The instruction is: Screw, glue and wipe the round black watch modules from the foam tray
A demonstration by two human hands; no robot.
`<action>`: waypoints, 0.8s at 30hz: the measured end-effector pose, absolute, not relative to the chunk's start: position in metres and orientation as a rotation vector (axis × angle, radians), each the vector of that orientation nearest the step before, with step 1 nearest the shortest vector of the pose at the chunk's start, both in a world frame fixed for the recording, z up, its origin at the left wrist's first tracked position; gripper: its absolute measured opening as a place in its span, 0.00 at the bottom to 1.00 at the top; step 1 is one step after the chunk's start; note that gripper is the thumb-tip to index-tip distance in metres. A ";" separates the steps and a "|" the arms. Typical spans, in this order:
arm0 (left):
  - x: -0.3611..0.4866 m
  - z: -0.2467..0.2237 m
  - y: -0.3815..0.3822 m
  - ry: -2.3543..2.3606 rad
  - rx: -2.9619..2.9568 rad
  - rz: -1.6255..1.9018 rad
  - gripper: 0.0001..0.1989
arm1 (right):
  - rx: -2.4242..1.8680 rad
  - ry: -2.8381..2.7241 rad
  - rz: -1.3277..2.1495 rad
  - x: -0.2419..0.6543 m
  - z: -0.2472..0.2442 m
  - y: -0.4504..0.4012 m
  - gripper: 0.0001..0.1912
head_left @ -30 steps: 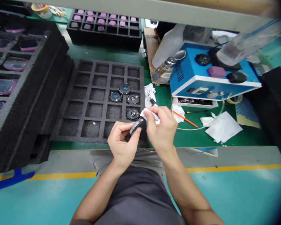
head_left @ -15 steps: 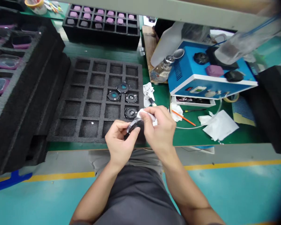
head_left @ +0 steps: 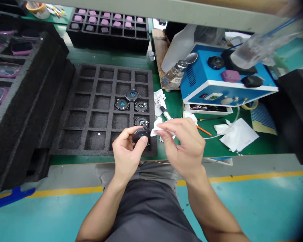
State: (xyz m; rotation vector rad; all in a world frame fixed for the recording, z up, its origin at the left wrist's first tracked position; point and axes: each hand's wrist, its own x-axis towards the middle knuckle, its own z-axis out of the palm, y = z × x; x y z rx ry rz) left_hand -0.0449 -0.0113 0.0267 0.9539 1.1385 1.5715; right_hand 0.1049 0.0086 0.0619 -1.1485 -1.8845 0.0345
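Observation:
Between the thumb and fingers of my left hand [head_left: 128, 151] is a round black watch-like disc [head_left: 140, 135], held over the lower right corner of a grey foam tray [head_left: 91, 153]. My right hand [head_left: 183, 144] pinches a crumpled white wipe [head_left: 156, 127], just right of the disc and apart from it. Several similar discs rest in the tray's right part: one [head_left: 141, 121] directly behind the held disc, another [head_left: 141, 106] farther back, and two [head_left: 122, 104] [head_left: 132, 95] side by side to the left.
Foam trays with pink-edged pieces stand at the left [head_left: 44, 67] and back [head_left: 108, 43]. A blue machine [head_left: 229, 89], a glass bottle [head_left: 173, 75], an orange stick [head_left: 204, 130] and white papers [head_left: 239, 136] are on the right of the green table.
My right hand has moved right with the wipe, away from the disc. The disc in my left hand has turned, showing more of its flat face.

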 end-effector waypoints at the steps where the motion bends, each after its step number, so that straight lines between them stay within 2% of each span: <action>1: -0.045 0.027 -0.011 1.143 0.967 1.577 0.11 | -1.126 -1.910 0.004 0.104 0.064 0.008 0.05; 11: -0.039 0.029 -0.011 1.225 1.030 1.579 0.11 | -1.062 -2.102 -0.124 0.096 0.057 0.007 0.08; 17: -0.035 0.026 -0.011 1.284 0.861 1.540 0.13 | -1.188 -2.072 -0.290 0.083 0.045 0.000 0.09; 24: -0.035 0.029 -0.010 1.278 0.676 1.596 0.14 | -1.250 -1.977 -0.322 0.067 0.039 -0.006 0.11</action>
